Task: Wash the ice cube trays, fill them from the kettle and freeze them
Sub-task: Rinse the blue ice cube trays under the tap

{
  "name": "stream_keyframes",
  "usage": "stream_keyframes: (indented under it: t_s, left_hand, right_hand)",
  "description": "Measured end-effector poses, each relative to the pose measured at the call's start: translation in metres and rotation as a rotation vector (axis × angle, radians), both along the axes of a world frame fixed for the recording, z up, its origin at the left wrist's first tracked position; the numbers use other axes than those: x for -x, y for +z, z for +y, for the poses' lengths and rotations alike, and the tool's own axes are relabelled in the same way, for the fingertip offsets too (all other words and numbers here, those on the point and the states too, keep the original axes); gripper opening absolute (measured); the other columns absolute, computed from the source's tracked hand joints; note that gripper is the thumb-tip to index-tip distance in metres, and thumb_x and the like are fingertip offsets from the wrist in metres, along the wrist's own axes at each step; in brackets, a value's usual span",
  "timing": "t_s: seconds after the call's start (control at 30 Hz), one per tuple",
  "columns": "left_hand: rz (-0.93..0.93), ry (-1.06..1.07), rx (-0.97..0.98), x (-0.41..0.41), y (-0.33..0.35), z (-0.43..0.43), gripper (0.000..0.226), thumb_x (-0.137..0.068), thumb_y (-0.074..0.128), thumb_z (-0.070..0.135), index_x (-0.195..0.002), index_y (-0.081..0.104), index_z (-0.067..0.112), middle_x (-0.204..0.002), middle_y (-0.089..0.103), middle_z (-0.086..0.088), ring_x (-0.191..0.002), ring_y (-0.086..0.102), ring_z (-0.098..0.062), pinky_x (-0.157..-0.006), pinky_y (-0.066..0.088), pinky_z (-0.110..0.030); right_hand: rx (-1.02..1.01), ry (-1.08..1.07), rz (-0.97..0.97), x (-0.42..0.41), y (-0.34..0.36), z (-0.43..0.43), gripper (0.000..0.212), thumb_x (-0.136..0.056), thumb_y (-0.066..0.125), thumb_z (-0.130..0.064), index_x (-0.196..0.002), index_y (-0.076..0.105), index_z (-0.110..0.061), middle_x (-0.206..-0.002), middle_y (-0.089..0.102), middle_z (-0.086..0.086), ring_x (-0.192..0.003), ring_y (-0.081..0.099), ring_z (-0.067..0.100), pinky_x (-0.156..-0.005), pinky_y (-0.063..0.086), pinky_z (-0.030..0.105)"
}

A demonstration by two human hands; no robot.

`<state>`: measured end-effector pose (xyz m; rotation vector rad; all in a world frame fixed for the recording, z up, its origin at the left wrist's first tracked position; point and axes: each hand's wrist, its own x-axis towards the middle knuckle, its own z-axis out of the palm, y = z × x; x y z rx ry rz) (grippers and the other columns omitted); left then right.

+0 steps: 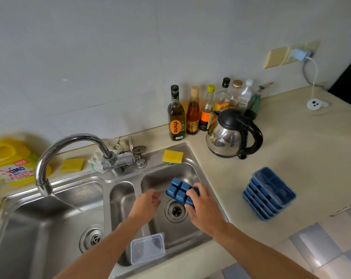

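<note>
Right hand fingers clamp tray over sink; left hand loosely curled, empty. Washing apparently just beginning; stack, kettle untouched.

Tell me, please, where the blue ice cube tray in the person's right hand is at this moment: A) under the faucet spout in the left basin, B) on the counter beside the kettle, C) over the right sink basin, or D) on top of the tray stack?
C: the right hand grips the blue ice cube tray above the right sink basin, near its drain, away from the kettle and the tray stack.
</note>
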<state>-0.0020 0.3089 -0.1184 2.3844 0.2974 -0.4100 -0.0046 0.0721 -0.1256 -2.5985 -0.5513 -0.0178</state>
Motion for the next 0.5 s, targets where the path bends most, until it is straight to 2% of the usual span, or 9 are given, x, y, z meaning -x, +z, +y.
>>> stream_keyframes:
  t_s: [0.17,0.27,0.33,0.4,0.5]
  left_hand:
    - [0.015,-0.07,0.006,-0.016,-0.009,-0.005,0.026,-0.099,0.059,0.01,-0.124,0.063,0.014,-0.115,0.07,-0.001,-0.105,0.065,-0.017,-0.093,0.053,-0.03]
    - [-0.001,-0.116,0.017,-0.023,-0.012,-0.012,0.037,-0.098,0.06,0.01,-0.134,0.057,0.017,-0.122,0.067,0.001,-0.112,0.062,-0.015,-0.098,0.051,-0.03]
    - [-0.05,-0.117,0.038,-0.027,-0.009,-0.017,0.043,-0.098,0.06,0.01,-0.139,0.052,0.02,-0.127,0.064,0.005,-0.112,0.061,-0.012,-0.099,0.05,-0.029]
    - [-0.121,-0.09,0.073,-0.033,-0.002,-0.024,0.044,-0.097,0.059,0.008,-0.139,0.053,0.019,-0.126,0.065,0.005,-0.108,0.064,-0.013,-0.096,0.052,-0.029]
    - [-0.164,0.007,0.224,-0.044,0.01,-0.037,0.038,-0.096,0.064,0.007,-0.132,0.057,0.017,-0.118,0.068,-0.001,-0.107,0.066,-0.017,-0.098,0.053,-0.035]
  right_hand:
    - [-0.001,-0.053,-0.007,0.002,-0.009,-0.002,0.025,-0.094,0.066,-0.03,-0.114,0.053,-0.022,-0.137,0.045,0.003,-0.12,0.048,0.02,-0.089,0.054,0.028]
    - [-0.031,-0.09,0.105,-0.006,-0.005,-0.003,0.025,-0.096,0.062,-0.032,-0.118,0.054,-0.021,-0.134,0.043,0.001,-0.121,0.046,0.018,-0.094,0.05,0.027]
    - [-0.166,-0.149,0.204,-0.014,0.008,-0.001,0.025,-0.093,0.062,-0.036,-0.114,0.054,-0.025,-0.123,0.049,-0.005,-0.11,0.052,0.012,-0.089,0.052,0.024]
    - [-0.385,-0.225,0.38,-0.024,0.026,0.0,0.027,-0.09,0.064,-0.042,-0.111,0.053,-0.031,-0.109,0.058,-0.008,-0.093,0.06,0.008,-0.078,0.053,0.023]
    - [-0.613,-0.301,0.648,-0.036,0.048,-0.005,0.033,-0.094,0.067,-0.041,-0.121,0.05,-0.033,-0.099,0.068,0.002,-0.079,0.068,0.012,-0.068,0.055,0.024]
